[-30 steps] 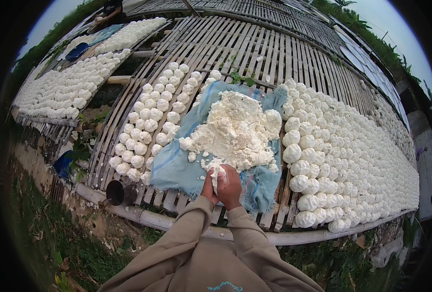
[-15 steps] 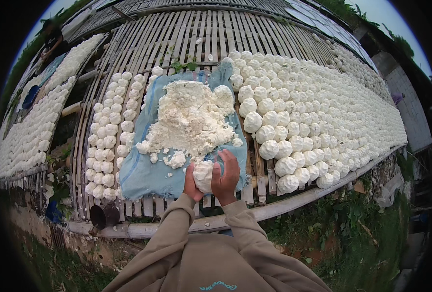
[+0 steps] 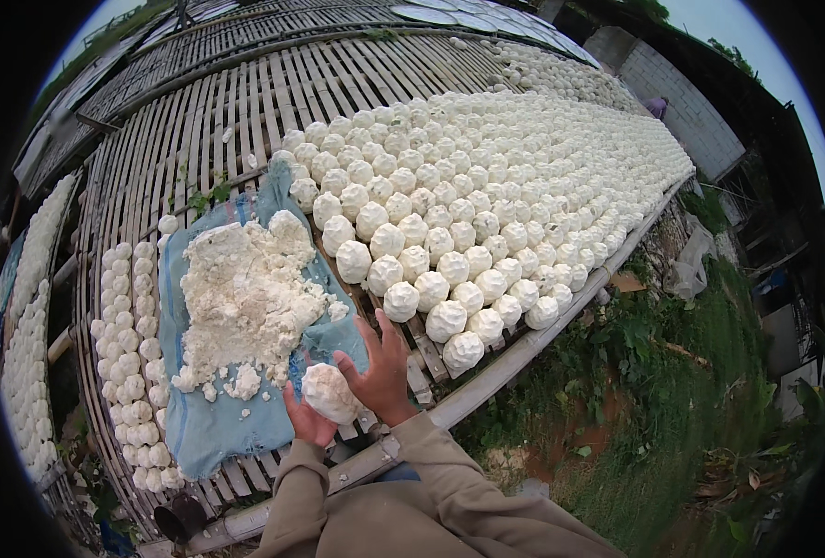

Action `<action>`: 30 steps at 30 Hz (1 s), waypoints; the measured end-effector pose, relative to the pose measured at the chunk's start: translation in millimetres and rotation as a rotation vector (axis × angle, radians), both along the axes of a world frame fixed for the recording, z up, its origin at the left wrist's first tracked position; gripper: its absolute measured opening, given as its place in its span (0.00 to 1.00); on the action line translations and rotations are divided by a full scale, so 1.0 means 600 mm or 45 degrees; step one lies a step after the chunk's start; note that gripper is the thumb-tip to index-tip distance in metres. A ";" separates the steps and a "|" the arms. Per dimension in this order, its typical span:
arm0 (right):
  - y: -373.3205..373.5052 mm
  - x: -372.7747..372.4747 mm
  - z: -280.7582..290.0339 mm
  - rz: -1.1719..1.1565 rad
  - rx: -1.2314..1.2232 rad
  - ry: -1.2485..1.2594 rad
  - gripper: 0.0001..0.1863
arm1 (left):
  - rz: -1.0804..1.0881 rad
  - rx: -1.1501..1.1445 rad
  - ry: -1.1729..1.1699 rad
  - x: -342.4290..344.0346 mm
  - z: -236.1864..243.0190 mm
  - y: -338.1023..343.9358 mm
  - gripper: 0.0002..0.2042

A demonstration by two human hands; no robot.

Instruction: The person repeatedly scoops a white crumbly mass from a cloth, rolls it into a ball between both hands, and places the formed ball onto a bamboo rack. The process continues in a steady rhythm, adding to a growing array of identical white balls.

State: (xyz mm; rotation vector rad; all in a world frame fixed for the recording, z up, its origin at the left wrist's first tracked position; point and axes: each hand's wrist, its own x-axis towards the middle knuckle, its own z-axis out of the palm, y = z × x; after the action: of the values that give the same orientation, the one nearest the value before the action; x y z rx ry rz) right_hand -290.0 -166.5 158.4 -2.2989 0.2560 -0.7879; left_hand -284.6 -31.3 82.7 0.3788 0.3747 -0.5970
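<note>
Both hands — left hand (image 3: 306, 420), right hand (image 3: 382, 370); fingers cupped round white lump (image 3: 329, 392) | now fully rounded, lifted off blue cloth (image 3: 210, 430) | bamboo rack (image 3: 245, 102) near edge; ball rows (image 3: 449, 251) beside.

White dough lump (image 3: 329, 392), blue cloth (image 3: 217, 432), khaki sleeves (image 3: 431, 502)
</note>
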 end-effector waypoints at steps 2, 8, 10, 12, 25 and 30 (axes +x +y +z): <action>-0.005 -0.001 -0.016 -0.037 0.231 -0.111 0.25 | -0.091 -0.034 -0.079 -0.004 -0.013 -0.009 0.35; -0.045 -0.041 -0.077 0.244 0.614 0.499 0.41 | -0.315 0.456 -0.303 -0.003 -0.018 -0.044 0.40; -0.091 -0.054 -0.097 0.226 1.006 0.630 0.44 | -0.423 0.578 -0.457 0.005 0.000 -0.053 0.41; -0.144 -0.059 -0.108 0.080 1.256 0.556 0.43 | -0.405 0.671 -0.483 0.017 0.020 -0.059 0.42; -0.210 0.092 -0.136 -0.518 0.240 0.782 0.47 | -0.149 1.052 -0.396 0.051 0.000 0.074 0.26; -0.057 0.135 -0.102 -0.159 -0.176 0.434 0.49 | 0.188 1.556 -0.270 0.110 -0.039 0.194 0.16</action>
State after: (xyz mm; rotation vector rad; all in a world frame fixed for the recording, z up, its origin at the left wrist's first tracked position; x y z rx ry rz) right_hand -209.2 -200.9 97.4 -2.5630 0.5162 -0.4801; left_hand -218.5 85.2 59.0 1.5553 0.5286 -0.1108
